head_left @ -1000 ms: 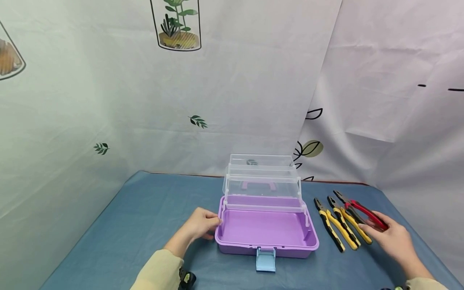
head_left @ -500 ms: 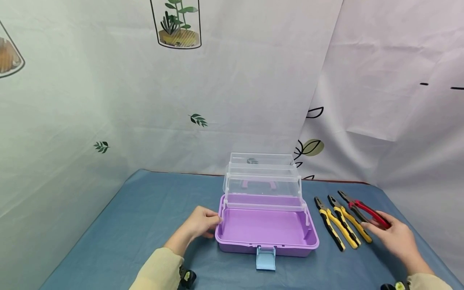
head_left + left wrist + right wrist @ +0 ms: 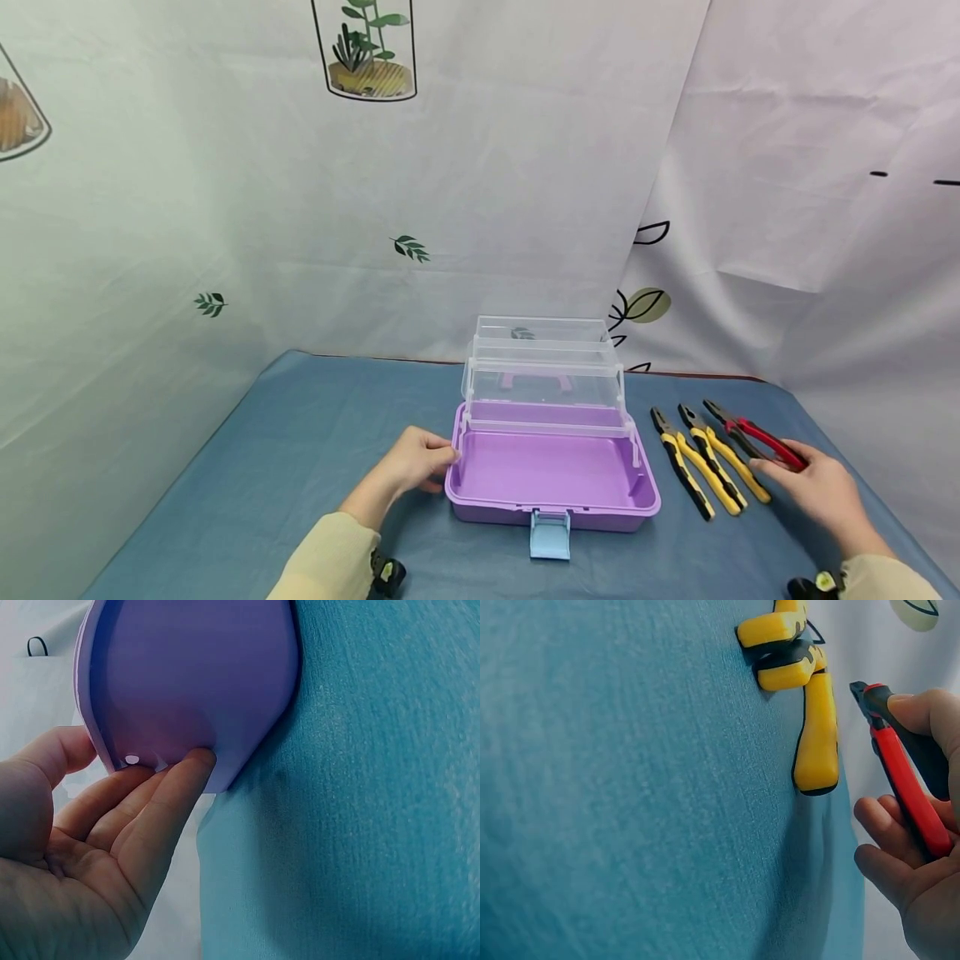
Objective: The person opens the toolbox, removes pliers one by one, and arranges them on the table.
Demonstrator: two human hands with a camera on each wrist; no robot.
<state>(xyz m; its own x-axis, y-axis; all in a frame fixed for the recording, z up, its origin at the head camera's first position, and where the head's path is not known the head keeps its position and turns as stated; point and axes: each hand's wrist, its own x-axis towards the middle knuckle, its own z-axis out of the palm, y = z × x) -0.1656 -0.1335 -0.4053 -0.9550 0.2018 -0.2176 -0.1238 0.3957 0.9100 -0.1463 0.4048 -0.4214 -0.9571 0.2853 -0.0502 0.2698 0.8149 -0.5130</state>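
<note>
A purple toolbox (image 3: 551,471) with its clear lid (image 3: 543,342) raised sits in the middle of the blue-covered table. My left hand (image 3: 415,461) pinches its left wall, thumb over the rim and fingers against the outer side, as the left wrist view shows (image 3: 112,825). At the right, my right hand (image 3: 817,492) grips red-and-black pliers (image 3: 767,439) by the handles, jaws pointing away. In the right wrist view the thumb lies on the black handle and fingers curl by the red handle (image 3: 911,795). Two yellow-and-black pliers (image 3: 686,462) (image 3: 720,458) lie between box and right hand.
A light blue latch (image 3: 550,535) hangs at the box front. Clear tray pieces (image 3: 551,429) join the lid to the base. The table (image 3: 330,408) backs onto a pale printed cloth (image 3: 480,208) hanging behind and at both sides.
My right hand has shifted the red-and-black pliers slightly to the right, away from the yellow-and-black pairs. My left hand stays at the box's left wall.
</note>
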